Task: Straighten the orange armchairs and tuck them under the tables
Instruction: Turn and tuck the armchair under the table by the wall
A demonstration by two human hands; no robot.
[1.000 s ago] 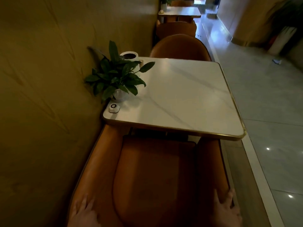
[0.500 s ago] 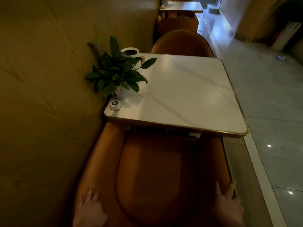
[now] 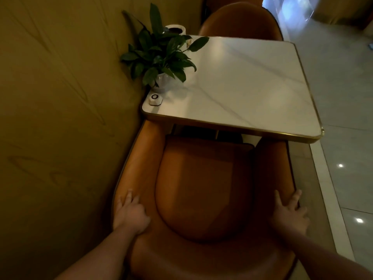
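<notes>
An orange armchair (image 3: 201, 188) stands right below me, its front edge just under the white marble table (image 3: 252, 87) with a gold rim. My left hand (image 3: 130, 214) grips the chair's left arm rim, fingers curled over it. My right hand (image 3: 288, 213) holds the right arm rim with fingers spread along it. A second orange armchair (image 3: 240, 21) sits at the table's far side, its back rising above the tabletop.
A potted green plant (image 3: 161, 57), a small white call button (image 3: 155, 99) and a white cup-like holder (image 3: 175, 29) stand on the table's left side by the yellow wall (image 3: 60, 118). A raised wooden step edge (image 3: 319, 168) runs along the right, then tiled floor.
Both hands have slid forward along the chair's arms and my forearms have come into view. The view has tilted down and closer to the table; the chair sits slightly further under it.
</notes>
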